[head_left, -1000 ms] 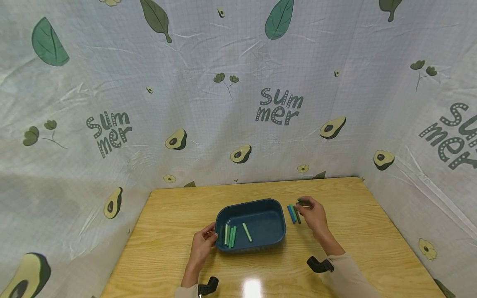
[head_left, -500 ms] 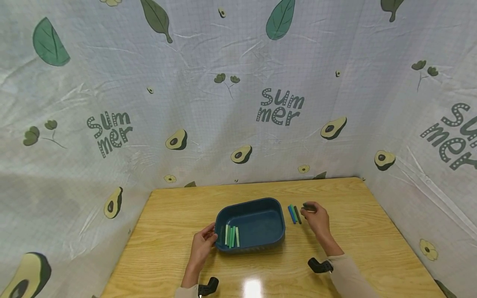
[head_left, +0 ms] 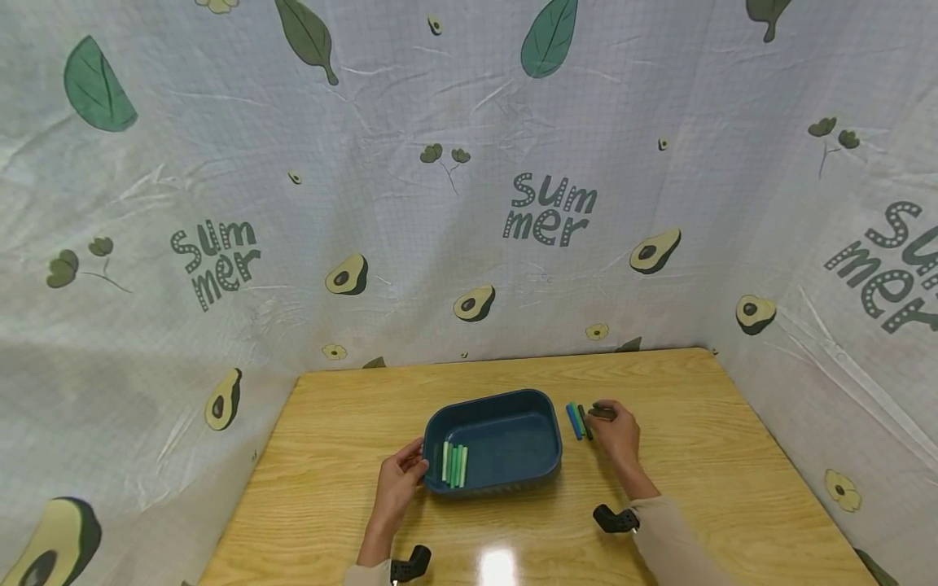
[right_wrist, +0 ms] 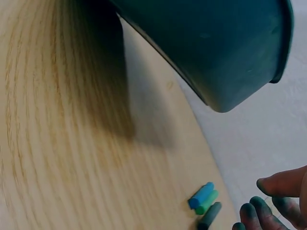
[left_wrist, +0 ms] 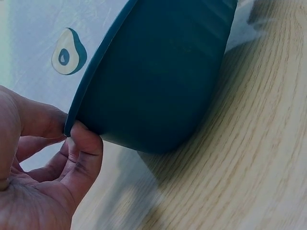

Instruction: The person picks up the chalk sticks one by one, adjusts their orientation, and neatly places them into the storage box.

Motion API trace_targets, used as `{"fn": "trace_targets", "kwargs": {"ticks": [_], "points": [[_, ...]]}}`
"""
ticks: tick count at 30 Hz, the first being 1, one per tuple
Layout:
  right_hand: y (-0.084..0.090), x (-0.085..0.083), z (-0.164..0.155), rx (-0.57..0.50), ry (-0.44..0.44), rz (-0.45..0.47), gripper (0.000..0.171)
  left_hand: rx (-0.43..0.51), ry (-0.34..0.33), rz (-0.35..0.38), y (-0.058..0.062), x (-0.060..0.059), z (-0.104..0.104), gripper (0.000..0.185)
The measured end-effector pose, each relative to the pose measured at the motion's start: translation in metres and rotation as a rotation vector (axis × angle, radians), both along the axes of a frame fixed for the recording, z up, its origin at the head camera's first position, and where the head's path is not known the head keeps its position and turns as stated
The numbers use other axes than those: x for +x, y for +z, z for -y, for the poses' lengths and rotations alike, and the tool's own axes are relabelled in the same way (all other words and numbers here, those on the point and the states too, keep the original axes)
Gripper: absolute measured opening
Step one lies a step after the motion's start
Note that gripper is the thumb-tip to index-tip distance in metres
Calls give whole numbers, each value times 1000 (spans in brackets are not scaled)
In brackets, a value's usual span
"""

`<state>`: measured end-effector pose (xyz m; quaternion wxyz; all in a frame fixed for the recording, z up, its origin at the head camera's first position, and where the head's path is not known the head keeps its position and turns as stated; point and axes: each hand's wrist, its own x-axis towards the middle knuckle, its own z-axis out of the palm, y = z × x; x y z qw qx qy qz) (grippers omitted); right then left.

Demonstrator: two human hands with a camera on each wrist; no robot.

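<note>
Right now the left hand (head_left: 399, 480) pinches the tub's (head_left: 545, 423) rim, green chalks (head_left: 454, 465) inside beside it; the right hand (head_left: 614, 431) grips a dark chalk (head_left: 602, 411) near three loose chalks (head_left: 578, 420).

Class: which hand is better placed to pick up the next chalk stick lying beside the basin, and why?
Probably the right hand: its fingers are beside the chalk sticks on the table, while the left hand grips the basin rim.

The right hand (head_left: 614, 431) hides whatever its fingers pinch.
</note>
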<state>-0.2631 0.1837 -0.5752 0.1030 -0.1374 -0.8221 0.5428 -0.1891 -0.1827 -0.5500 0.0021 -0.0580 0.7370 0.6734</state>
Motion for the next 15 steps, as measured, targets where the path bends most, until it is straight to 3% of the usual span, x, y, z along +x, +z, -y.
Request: {"fn": "trace_targets", "kwargs": {"ticks": [5, 12, 15], "points": [[-5, 0, 4, -8, -37, -7, 36, -8, 3, -6, 5, 2, -2, 44], [-13, -3, 5, -23, -54, -16, 35, -36, 30, -10, -27, -12, 2, 43], [-15, -5, 4, -16, -64, -13, 35, -32, 38, -13, -28, -13, 2, 43]]}}
